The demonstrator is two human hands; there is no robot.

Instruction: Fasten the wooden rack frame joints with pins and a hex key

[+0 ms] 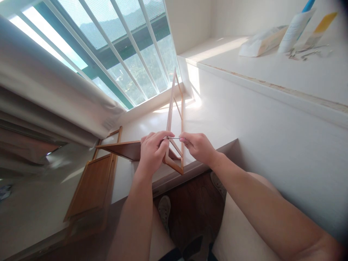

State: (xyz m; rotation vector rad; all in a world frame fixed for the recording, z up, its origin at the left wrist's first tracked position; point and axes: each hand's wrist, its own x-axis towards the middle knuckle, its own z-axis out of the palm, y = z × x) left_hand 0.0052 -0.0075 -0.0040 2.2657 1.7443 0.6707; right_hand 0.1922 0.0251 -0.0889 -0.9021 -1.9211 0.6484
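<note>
A thin wooden frame point(181, 119) stands upright on the white sill platform point(212, 119) below the window. My left hand point(152, 152) is closed round the frame's near upright, where a wooden board point(122, 148) meets it. My right hand point(198, 145) pinches a thin metal tool point(174, 137), whose tip points at the frame beside my left fingers. I cannot tell what kind of tool it is.
Wooden panels point(92, 185) lie flat at the left on the platform. A grey curtain point(49, 94) hangs at the left, by the barred window point(122, 47). A white shelf point(272, 69) at the right carries tubes, a packet and small metal pieces. My knees and slippers show below.
</note>
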